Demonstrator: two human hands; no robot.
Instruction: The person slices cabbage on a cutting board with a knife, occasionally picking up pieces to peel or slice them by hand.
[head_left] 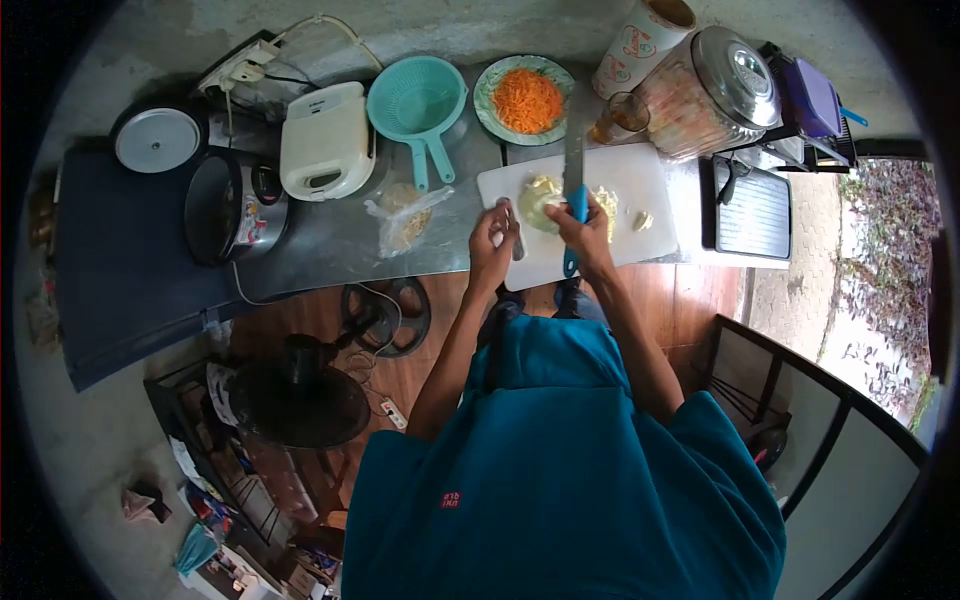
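My right hand (587, 232) is closed round the blue handle of a kitchen knife (574, 160), its blade pointing away from me over the white cutting board (655, 185). Just left of the knife lies a pale green chunk of cabbage (539, 212), and cut cabbage (606, 208) shows to its right. A small cabbage piece (642, 219) rests farther right. At the board's left edge is my left hand (491, 245), fingers curled with something small and whitish at them that I cannot make out. A slim metal utensil (516, 238) is beside those fingers.
Behind the board stand a plate of grated carrot (527, 100), a teal colander (417, 97), a brown glass (620, 118) and a large lidded jar (700, 95). A plastic bag (405, 215), sandwich maker (325, 142) and cooker pot (235, 208) are left; a griddle (752, 207) is right.
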